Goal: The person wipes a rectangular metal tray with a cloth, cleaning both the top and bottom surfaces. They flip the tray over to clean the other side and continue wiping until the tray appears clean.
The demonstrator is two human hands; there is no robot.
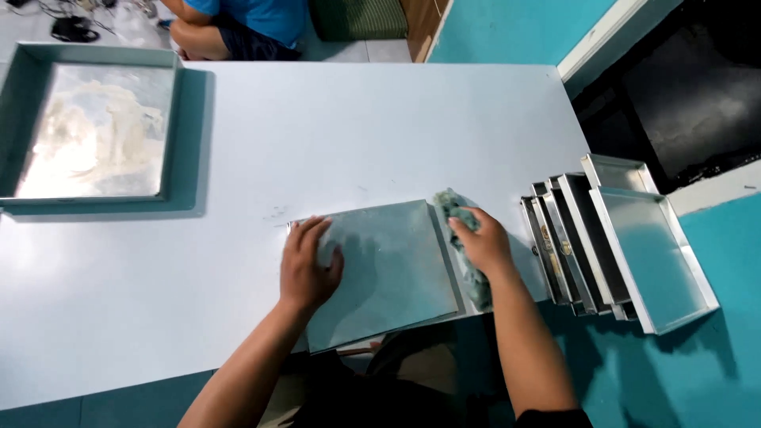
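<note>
The white table (pixel 317 135) fills most of the view, and every item below rests on it or leans off its right end.

At the far left stands a large square metal pan (pixel 24 119) with raised walls; pale smears cover its floor. It is well apart from your hands.

At the near edge, in front of you, lies the metal tray (pixel 396 269) you are handling. Its broad flat face is up and its near edge overhangs the table. Judge it as thin sheet metal: light, stiff, smooth and likely slippery under a dry palm. The rim edges may be sharp. Hold it by pressing on the flat face or by gripping a rim, never by a corner alone.

At the right end, a row of similar trays (pixel 634 246) leans on edge, each overlapping the next, the outermost hanging past the table. Expect them to slide or clatter if knocked.

Your left hand (pixel 307 265) lies flat, fingers spread, on the left part of the tray face, pinning it down. It grips nothing.

Your right hand (pixel 485 242) is closed around a crumpled greenish cloth (pixel 464 246), pressed against the tray's right rim. The cloth is soft and limp; bunch it in the fist so that it does not trail.

Beyond the far edge, a person in a blue shirt (pixel 261 16) is partly in view.
</note>
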